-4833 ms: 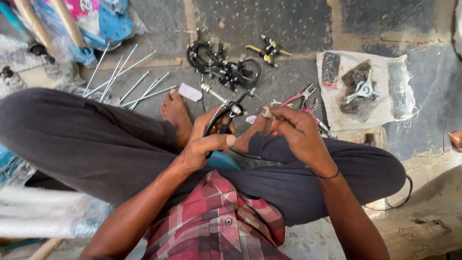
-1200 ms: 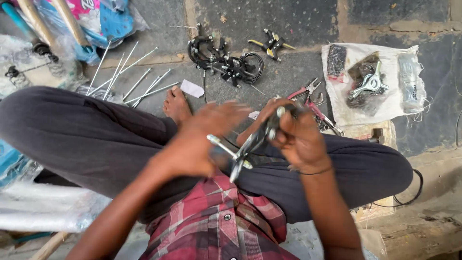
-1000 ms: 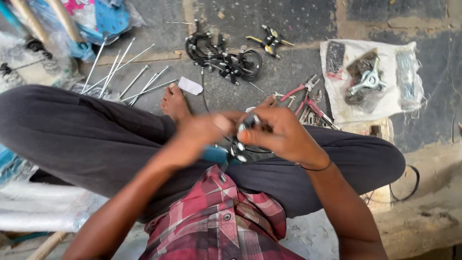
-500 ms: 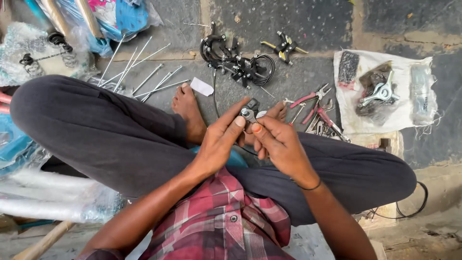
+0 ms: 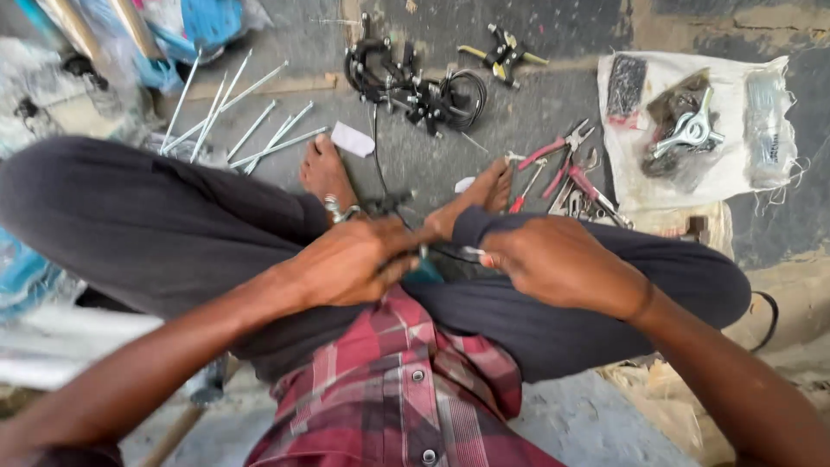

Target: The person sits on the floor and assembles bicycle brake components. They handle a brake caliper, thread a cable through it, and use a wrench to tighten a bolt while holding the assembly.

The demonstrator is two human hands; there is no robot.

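At centre frame, a small black brake part with a metal ring is gripped in the left hand, fingers curled tight. A thin cable is pinched by the right hand. Half a second earlier both hands were raised together over the lap; now they are lowered and drawn apart. Pliers lie upper right.

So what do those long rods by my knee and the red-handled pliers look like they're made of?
The rods look like bare metal, likely steel: thin, straight, pale grey with a dull shine. The pliers have grey metal jaws; the red grips look like plastic or rubber coating, though which is unclear.
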